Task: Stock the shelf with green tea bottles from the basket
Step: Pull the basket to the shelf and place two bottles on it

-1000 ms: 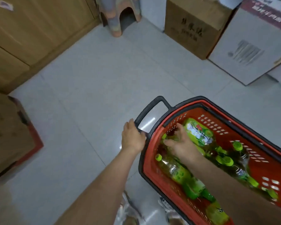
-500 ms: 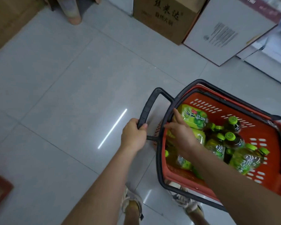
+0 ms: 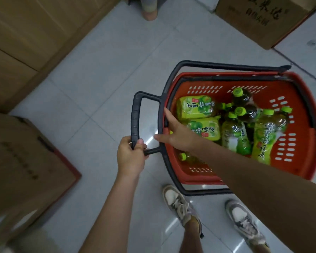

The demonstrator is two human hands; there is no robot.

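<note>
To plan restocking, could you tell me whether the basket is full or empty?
Partly full: several green tea bottles lie piled in the red basket.

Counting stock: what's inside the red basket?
Piled green tea bottles, lying and leaning, in the red basket. The right hand and forearm cover part of the pile, so no exact count.

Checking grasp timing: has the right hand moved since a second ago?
Yes: against the basket, the right hand slid off the bottles to the rim at the handle end.
</note>
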